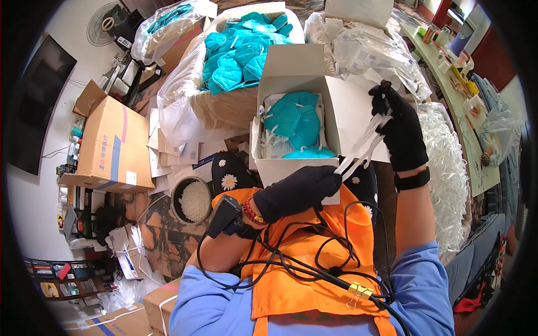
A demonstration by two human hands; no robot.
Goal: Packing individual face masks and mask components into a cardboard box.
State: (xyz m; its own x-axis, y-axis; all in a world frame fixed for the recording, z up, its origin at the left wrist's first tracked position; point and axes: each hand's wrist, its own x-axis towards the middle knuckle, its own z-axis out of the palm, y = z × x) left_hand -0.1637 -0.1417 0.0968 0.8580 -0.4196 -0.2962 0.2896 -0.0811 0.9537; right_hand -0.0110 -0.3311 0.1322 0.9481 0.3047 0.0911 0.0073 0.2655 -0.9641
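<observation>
White elastic straps (364,144) run between my two black-gloved hands over the right edge of a white carton. My left hand (300,193) is closed on their lower ends, just in front of the carton. My right hand (399,126) is raised beside the carton's right flap and pinches the upper ends. The open white carton (295,85) rests at my lap with its flaps spread. Inside lie teal face masks (294,119) with white straps, on top of flat printed packets (274,150).
A plastic-lined box rim (182,92) surrounds heaped teal masks (241,53). White packets (372,50) fill another bag. White straps (443,162) pile at my right. A bowl of white pellets (195,201) and a cardboard box (115,140) stand left. Black cables (291,260) cross my apron.
</observation>
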